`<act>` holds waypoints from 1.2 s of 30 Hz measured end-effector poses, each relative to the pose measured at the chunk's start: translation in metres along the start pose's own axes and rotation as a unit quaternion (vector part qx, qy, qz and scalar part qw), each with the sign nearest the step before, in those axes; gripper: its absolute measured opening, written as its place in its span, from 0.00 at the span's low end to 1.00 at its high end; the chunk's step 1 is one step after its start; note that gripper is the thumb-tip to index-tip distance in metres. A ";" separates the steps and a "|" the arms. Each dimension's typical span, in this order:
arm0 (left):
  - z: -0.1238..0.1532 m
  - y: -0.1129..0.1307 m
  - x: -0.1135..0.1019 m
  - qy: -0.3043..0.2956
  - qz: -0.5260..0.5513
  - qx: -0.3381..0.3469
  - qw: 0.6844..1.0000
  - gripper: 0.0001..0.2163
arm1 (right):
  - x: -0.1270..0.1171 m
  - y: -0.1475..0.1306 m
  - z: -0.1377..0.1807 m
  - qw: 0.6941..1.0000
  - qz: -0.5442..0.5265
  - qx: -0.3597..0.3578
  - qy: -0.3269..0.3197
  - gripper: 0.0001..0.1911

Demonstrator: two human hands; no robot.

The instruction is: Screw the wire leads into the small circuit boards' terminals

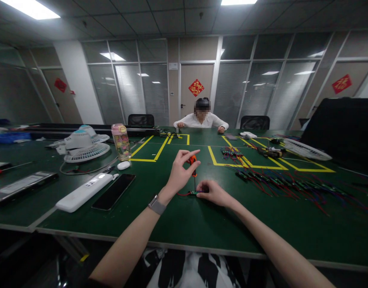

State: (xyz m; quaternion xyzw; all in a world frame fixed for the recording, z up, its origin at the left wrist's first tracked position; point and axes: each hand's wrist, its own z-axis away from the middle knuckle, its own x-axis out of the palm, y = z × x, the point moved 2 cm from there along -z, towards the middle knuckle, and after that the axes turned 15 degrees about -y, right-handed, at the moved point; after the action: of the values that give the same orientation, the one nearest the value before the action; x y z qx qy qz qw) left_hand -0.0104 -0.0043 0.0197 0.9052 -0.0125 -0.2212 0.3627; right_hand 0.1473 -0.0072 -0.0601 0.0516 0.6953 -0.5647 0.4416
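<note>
My left hand [180, 171], with a watch on its wrist, is closed around the orange-and-black handle of a screwdriver [193, 161]. The screwdriver stands upright, its thin shaft running down to a small green circuit board [193, 193] on the table. Whether the tip sits in a screw is too small to tell. My right hand [213, 193] pinches the right end of that board, its fingertips low against the tabletop. A red wire leaves the board towards the left, beneath my left wrist.
Many wired circuit boards [279, 182] lie to the right on the green table [172, 228]. At left are a phone [114, 192], a white power strip [84, 193], a bottle [121, 143] and fans [86, 146]. A person [212, 120] sits opposite. Yellow tape [144, 160] marks the tabletop.
</note>
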 end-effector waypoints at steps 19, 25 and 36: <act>-0.001 0.000 0.006 -0.067 0.113 -0.018 0.991 0.17 | -0.001 -0.006 0.000 0.999 0.031 0.019 0.001 0.05; -0.001 0.001 0.001 -0.013 0.030 -0.002 0.999 0.15 | 0.001 -0.003 0.001 0.999 0.032 0.011 0.015 0.05; -0.002 -0.004 0.002 -0.034 0.087 -0.005 0.996 0.16 | 0.001 -0.002 0.000 1.000 0.014 0.004 0.026 0.07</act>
State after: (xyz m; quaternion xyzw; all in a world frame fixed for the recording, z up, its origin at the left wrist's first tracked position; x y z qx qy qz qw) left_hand -0.0082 -0.0004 0.0170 0.8909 -0.1025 -0.2191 0.3845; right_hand 0.1457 -0.0084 -0.0594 0.0778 0.7037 -0.5595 0.4310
